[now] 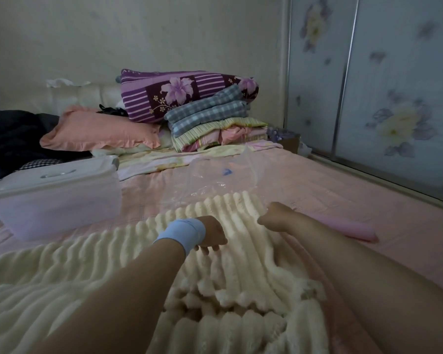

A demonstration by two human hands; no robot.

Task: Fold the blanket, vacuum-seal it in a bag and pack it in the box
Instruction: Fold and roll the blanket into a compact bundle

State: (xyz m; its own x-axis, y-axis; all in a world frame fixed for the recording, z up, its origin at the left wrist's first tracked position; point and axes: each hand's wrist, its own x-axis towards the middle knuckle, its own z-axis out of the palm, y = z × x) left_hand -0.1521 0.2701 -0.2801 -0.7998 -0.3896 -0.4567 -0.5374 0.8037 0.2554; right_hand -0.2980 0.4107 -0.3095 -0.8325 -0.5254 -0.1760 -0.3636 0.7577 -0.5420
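Blanket (241, 251) lies at lower centre, spread on the bed: plush, ribbed, soft, light but bulky, so no stiffness. Best taken by its corners or far edge. Left hand (211, 235) has its fingers bent down into the pile and right hand (271, 215) is at the far edge. Both sets of fingertips are hidden, so I can't tell the grip. Clear bag (215, 180) beyond is hard to trace. Box (54, 195) is at left with its lid on.

Cream blanket (223, 251) of ribbed plush fleece, matt, clear glossy plastic vacuum bag (215, 180), translucent smooth plastic storage box (54, 198), pink woven cotton bedsheet (343, 190)
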